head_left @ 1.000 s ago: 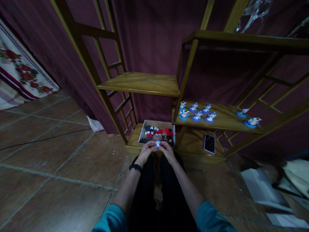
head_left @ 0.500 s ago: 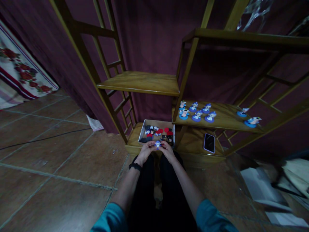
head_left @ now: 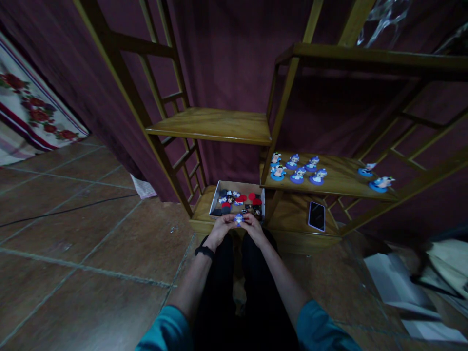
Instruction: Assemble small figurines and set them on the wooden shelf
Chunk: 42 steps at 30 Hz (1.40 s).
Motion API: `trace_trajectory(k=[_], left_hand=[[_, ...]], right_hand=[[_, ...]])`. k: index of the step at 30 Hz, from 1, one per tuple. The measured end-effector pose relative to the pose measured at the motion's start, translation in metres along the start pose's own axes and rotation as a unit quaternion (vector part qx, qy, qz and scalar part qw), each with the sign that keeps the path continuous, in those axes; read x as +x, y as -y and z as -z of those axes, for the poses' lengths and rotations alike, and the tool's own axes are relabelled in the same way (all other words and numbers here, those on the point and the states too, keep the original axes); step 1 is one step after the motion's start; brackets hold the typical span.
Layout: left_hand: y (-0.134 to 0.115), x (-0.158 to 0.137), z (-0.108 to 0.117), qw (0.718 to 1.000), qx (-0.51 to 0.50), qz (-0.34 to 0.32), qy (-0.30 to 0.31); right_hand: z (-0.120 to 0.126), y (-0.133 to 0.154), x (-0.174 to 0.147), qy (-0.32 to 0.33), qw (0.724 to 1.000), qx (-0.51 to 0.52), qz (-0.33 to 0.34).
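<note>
Between my two hands is a small purple-and-white figurine [head_left: 239,219], held just over the near edge of an open cardboard box [head_left: 239,186]. My left hand [head_left: 220,229] grips its left side with closed fingers, and a black band circles that wrist. On the other side, the fingers of my right hand [head_left: 255,229] pinch the same figurine. Inside the box lie red discs [head_left: 241,198], dark pieces [head_left: 217,212] and several small figures. Up on the right shelf [head_left: 340,183], similar purple-and-white figurines [head_left: 298,174] stand on round purple bases.
Pink-and-white figurines on blue bases [head_left: 278,172] stand at the shelf's left, with others [head_left: 381,183] at its right end. A phone [head_left: 317,216] lies on the lower board. Wooden posts [head_left: 285,105] frame the shelves. A black cable [head_left: 69,210] crosses the tiled floor.
Both hands keep hold of the figurine in nearly the same spot. The view has shifted very slightly; nothing else has visibly moved.
</note>
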<state>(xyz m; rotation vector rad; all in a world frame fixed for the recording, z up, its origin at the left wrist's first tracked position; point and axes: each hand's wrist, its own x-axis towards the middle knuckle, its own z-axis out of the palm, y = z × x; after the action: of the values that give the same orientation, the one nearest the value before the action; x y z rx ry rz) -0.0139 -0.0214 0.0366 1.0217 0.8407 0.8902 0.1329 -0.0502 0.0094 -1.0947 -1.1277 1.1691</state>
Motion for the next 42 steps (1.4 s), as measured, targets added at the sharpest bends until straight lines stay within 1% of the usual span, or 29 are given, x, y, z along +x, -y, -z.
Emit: trace_trajectory(k=[5,9,15,27,32,36,42], left_hand=[[-0.0024,-0.0026,-0.0026,1.000,-0.005,0.009,-0.015],[-0.0043,-0.0041,-0.0044,0.999,-0.007,0.006,-0.031],[-0.0057,-0.0043,-0.0051,0.999,-0.012,0.015,-0.038],[-0.0048,-0.0033,-0.0036,0.999,-0.013,0.013,-0.027],[-0.0029,-0.0012,-0.0015,1.000,-0.018,0.014,-0.019],[-0.0013,-0.0001,-0.0008,0.999,-0.033,0.012,-0.029],[-0.0003,0.0009,-0.0009,0.998,-0.043,0.021,-0.047]], right_hand=[[0.0008,-0.0080,0.0022,-0.009,1.000,-0.010,-0.005],[0.0008,-0.0072,0.0020,-0.021,1.000,-0.013,-0.008],[-0.0006,0.0000,-0.0006,-0.030,0.999,0.008,-0.012],[-0.0022,0.0005,-0.0010,-0.040,0.999,0.014,-0.031],[-0.0033,-0.0003,-0.0021,-0.044,0.998,0.035,-0.023],[-0.0035,-0.0026,-0.0011,-0.052,0.996,0.058,-0.035],[-0.0027,-0.0056,-0.0012,-0.056,0.996,0.061,-0.041]])
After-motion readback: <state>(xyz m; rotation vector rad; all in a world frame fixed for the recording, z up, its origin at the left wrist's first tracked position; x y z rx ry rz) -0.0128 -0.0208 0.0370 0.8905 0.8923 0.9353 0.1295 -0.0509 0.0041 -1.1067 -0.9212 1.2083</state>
